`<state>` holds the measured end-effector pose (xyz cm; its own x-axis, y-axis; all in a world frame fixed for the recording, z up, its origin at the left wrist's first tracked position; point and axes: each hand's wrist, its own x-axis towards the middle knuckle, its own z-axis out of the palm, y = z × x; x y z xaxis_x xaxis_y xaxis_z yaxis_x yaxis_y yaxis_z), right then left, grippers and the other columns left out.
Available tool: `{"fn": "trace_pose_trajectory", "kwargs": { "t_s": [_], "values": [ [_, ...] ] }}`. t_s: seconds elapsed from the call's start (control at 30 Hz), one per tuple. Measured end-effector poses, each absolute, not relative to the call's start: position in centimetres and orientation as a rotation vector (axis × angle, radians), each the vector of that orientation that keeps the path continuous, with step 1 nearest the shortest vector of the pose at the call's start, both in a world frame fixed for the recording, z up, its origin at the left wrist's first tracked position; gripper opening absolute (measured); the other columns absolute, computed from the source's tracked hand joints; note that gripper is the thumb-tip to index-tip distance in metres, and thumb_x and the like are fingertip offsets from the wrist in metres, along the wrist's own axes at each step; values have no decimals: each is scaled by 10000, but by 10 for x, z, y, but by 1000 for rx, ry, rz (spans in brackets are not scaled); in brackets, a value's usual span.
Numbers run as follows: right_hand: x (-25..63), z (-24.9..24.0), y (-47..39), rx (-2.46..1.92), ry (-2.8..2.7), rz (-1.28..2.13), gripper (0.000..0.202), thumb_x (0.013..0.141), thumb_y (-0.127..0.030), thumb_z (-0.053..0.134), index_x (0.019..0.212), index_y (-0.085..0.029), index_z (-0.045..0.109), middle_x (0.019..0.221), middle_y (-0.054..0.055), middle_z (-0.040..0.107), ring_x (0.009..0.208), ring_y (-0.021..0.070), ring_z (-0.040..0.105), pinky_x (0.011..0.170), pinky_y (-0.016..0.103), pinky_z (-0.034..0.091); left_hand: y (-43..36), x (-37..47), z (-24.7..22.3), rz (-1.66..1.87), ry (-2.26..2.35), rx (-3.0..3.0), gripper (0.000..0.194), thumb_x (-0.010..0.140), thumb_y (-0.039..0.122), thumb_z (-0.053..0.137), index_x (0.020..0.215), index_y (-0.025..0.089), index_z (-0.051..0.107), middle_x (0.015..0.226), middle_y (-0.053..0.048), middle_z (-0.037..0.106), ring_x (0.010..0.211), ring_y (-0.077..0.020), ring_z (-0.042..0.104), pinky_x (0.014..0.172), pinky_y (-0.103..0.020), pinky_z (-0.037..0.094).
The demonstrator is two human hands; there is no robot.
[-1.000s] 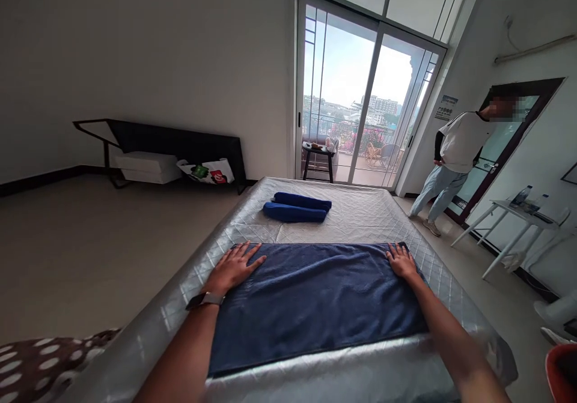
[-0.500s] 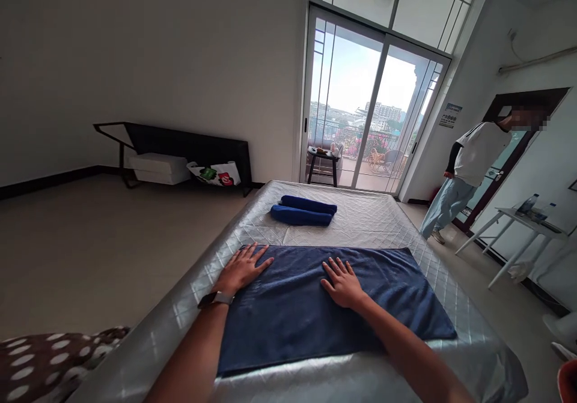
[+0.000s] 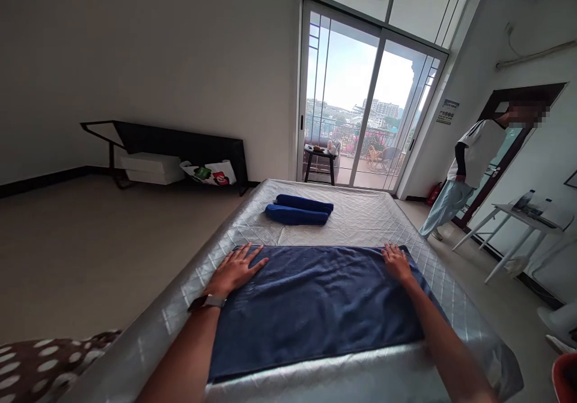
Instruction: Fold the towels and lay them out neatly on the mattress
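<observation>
A dark blue towel [image 3: 311, 307] lies spread across the silvery quilted mattress [image 3: 356, 211], with wrinkles on its right half. My left hand [image 3: 235, 269] rests flat on the towel's far left corner, fingers spread, a watch on the wrist. Near the far right corner, my right hand [image 3: 397, 262] lies on the cloth with its fingers stretched out. Neither hand holds anything. Beyond the towel sit two rolled or folded blue cloths [image 3: 297, 214], side by side.
A person [image 3: 473, 157] stands at the right by a door, near a small white table [image 3: 525, 217] with bottles. Against the left wall is a black bench frame [image 3: 180, 145] with white boxes [image 3: 153, 169] beneath. Brown dotted fabric [image 3: 40, 361] lies at the lower left.
My right hand has slid right across the towel, from its middle to near its far right corner. My left hand stays at the left corner. The view has shifted slightly.
</observation>
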<state>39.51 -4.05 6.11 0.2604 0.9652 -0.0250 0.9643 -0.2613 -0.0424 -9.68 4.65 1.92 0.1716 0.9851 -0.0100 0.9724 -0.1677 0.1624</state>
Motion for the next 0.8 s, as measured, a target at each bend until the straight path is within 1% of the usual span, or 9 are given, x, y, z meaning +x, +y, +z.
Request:
{"fn": "trace_pose_trajectory", "kwargs": {
  "t_s": [0.1,0.2,0.3,0.37,0.47,0.5,0.57,0.67,0.8],
  "values": [
    [417,55,-45,-2579,-1827,111,595,1036,-429,203,1591,-219,245,1653,65,248,1522,228,208,1220,456,183,46,-97,20,130,1948,2299,754,925,667,308,1555,252,305,1645,-92,264,1520,-284,225,1232,-467,173],
    [418,47,-46,-2655,-1743,130,610,1030,-482,180,1600,-266,198,1674,26,176,1530,224,174,1224,453,165,47,-97,19,114,1952,2296,753,929,661,304,1559,248,292,1646,-100,256,1519,-277,230,1232,-462,172],
    [416,45,-41,-2699,-1689,152,617,1023,-523,161,1602,-309,164,1683,4,141,1534,226,152,1222,460,153,47,-98,18,138,1947,2309,751,930,660,303,1556,246,304,1642,-105,262,1514,-285,243,1227,-474,188],
    [418,49,-36,-2716,-1682,187,626,1016,-545,162,1598,-315,184,1679,15,171,1525,238,190,1208,472,184,47,-98,18,143,1941,2320,756,929,665,298,1556,243,309,1641,-109,260,1513,-292,243,1225,-483,189],
    [423,57,-27,-2713,-1690,216,635,1012,-553,163,1572,-289,301,1638,75,303,1470,272,324,1166,494,260,48,-99,17,115,1937,2313,759,930,668,289,1559,243,301,1644,-112,251,1515,-295,236,1227,-485,179],
    [425,59,-25,-2704,-1696,206,632,1015,-541,164,1564,-275,326,1624,88,333,1460,271,342,1162,489,264,48,-99,17,113,1938,2309,760,930,669,287,1559,244,301,1643,-113,254,1514,-297,239,1227,-487,180],
    [427,58,-24,-2679,-1715,177,619,1024,-506,175,1566,-246,324,1623,91,334,1478,251,306,1182,464,231,49,-100,16,128,1939,2311,759,928,672,287,1555,246,312,1638,-111,273,1511,-301,248,1223,-494,190],
    [428,49,-30,-2663,-1704,119,624,1028,-480,181,1588,-216,264,1650,68,271,1518,224,205,1216,430,160,49,-100,15,131,1934,2325,762,925,674,291,1552,242,322,1639,-106,277,1513,-294,247,1223,-486,189],
    [427,39,-35,-2675,-1608,69,647,1021,-502,171,1593,-209,246,1660,55,240,1526,231,180,1226,424,139,47,-99,17,104,1946,2313,767,926,679,273,1559,246,302,1651,-110,249,1517,-279,239,1227,-457,177]
  ]
}}
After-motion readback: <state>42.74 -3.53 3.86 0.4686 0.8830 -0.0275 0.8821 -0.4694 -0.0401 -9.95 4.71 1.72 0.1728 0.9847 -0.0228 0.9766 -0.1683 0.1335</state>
